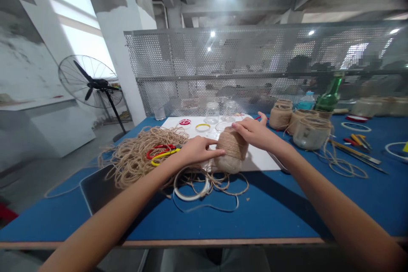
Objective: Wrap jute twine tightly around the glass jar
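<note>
Two hands: both of the person's bare hands meet on a twine-wrapped jar (232, 155) near the middle of the blue table (287, 212).
Left hand (198, 149): spread loosely, fingers stretched out, their tips pressed to the jar's left side; whether they pinch a strand cannot be told.
Right hand (255, 132): laid over the jar's top and clasping it, thumb raised.
Jar: tilted away from the person, its base on the near edge of a white sheet (263, 160).
Loose twine (137, 157): a tangled heap left of the jar, with strands running under the left hand into loops in front of the jar.
Scissors (161, 153): red and yellow handles, lying on the heap just beside the left hand.
White ring (191, 191): flat on the table among the loops.
Glass jars (212, 112): clear and bare, at the sheet's far edge.
Wrapped jars (280, 117): grouped to the right, near a green bottle (330, 95).
Backdrop: a perforated metal screen (255, 59) behind the table; a standing fan (91, 81) at far left.
</note>
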Available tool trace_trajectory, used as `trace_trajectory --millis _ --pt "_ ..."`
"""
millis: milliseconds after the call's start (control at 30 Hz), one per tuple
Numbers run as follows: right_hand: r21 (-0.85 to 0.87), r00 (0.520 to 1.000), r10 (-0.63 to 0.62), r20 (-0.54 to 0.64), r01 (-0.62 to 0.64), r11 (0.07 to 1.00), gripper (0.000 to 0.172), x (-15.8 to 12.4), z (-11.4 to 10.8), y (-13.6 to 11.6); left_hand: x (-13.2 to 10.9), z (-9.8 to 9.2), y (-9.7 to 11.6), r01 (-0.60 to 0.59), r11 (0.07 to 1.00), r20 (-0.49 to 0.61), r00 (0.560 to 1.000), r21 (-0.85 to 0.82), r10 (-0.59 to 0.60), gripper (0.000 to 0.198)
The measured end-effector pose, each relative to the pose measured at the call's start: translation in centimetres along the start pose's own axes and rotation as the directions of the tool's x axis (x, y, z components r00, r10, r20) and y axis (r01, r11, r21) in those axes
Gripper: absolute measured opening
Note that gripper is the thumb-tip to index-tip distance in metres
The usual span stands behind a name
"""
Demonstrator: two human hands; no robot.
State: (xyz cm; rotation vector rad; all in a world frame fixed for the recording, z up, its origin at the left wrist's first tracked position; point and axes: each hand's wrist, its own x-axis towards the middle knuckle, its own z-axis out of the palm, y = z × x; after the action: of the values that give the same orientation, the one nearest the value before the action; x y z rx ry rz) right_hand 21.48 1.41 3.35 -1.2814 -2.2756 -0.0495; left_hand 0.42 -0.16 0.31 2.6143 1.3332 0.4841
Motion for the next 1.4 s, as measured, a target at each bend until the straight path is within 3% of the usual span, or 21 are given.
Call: trace_trajectory --millis 133,267,433,667,867,1067,1400 --pt "0.075 0.991 0.083 0.103 -0.091 0.993 0.040 0.0 -0.7 -0.5 -0.4 0.4 1.6 0.016 0.973 -0.109 0.994 0.231 0.010 0.064" --pt "0.054 0.987 0.077 0.144 -0.085 0.995 0.037 -0.3 -1.5 -1.1 -1.0 0.9 3.1 0.062 0.918 -0.174 0.985 0.391 0.007 0.071" --pt "0.080 0.983 0.072 0.171 -0.086 0.993 0.038 -0.3 -1.3 -1.1 -1.3 1.3 3.9 0.148 0.881 -0.225 0.973 0.449 -0.049 0.072" --pt "0.146 0.987 0.034 0.154 -0.056 0.988 0.036 -0.1 -0.8 -0.4 -1.5 1.7 4.0 0.149 0.872 -0.253 0.967 0.466 -0.030 0.071" --pt "0.309 0.983 -0.021 0.184 -0.038 0.950 0.034 0.2 -0.3 1.0 -1.2 1.3 2.9 0.091 0.912 -0.238 0.971 0.399 0.007 0.068" --pt "0.452 0.973 -0.063 0.222 -0.046 0.891 0.033 0.4 0.0 2.1 -0.3 0.6 0.8 -0.010 0.980 -0.105 0.994 0.198 0.031 0.058" --pt "0.623 0.948 -0.175 0.265 -0.030 0.782 0.036 0.5 0.2 3.0 0.2 0.3 -0.6 -0.023 1.000 0.018 1.000 -0.016 0.023 0.055"
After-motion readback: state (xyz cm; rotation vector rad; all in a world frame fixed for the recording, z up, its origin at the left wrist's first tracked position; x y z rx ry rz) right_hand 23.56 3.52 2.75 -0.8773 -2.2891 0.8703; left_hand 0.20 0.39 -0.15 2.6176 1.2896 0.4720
